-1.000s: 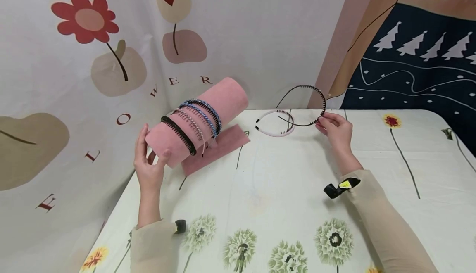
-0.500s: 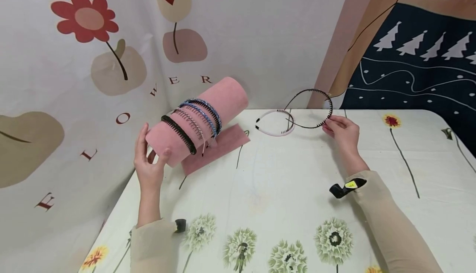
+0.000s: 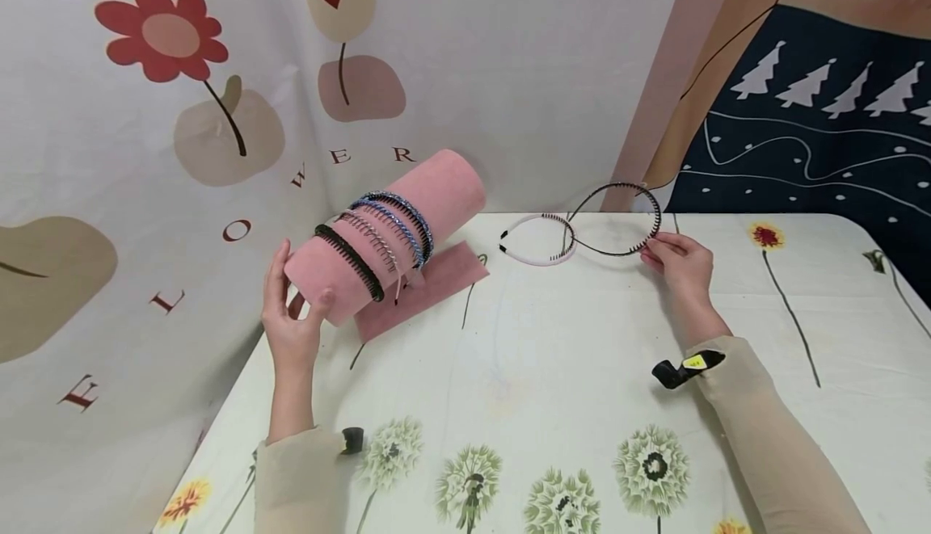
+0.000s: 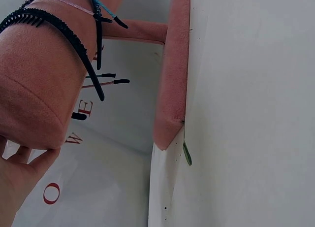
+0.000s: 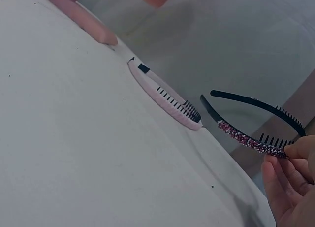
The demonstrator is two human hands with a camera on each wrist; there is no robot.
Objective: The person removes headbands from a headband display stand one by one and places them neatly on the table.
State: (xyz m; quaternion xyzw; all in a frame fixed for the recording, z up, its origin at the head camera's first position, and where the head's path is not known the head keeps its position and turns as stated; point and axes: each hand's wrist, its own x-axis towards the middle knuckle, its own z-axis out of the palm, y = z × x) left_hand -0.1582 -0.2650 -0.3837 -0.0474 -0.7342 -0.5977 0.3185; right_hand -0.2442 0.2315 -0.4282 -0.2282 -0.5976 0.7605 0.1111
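Observation:
A pink padded headband stand (image 3: 454, 187) lies at a slant on its pink base (image 3: 445, 283). Around its roll sit several headbands: a black one (image 3: 347, 262), a pale pink one and blue ones. My left hand (image 3: 291, 328) holds the roll's near end between thumb and fingers; in the left wrist view its fingertips touch the bottom rim. My right hand (image 3: 682, 266) pinches a black toothed headband (image 5: 246, 141) with pink and white beads, raised near the table's far edge. To its left rests a light pink toothed headband (image 3: 534, 264) on the table.
A white tablecloth (image 3: 560, 356) printed with dandelions covers the table. The wall cloth (image 3: 524, 73) with flower prints rises right behind the stand. To the right hangs a dark cloth (image 3: 793, 146) with white trees.
My right hand has moved to the right and slightly down with the black beaded headband. The left hand and the stand stay where they were.

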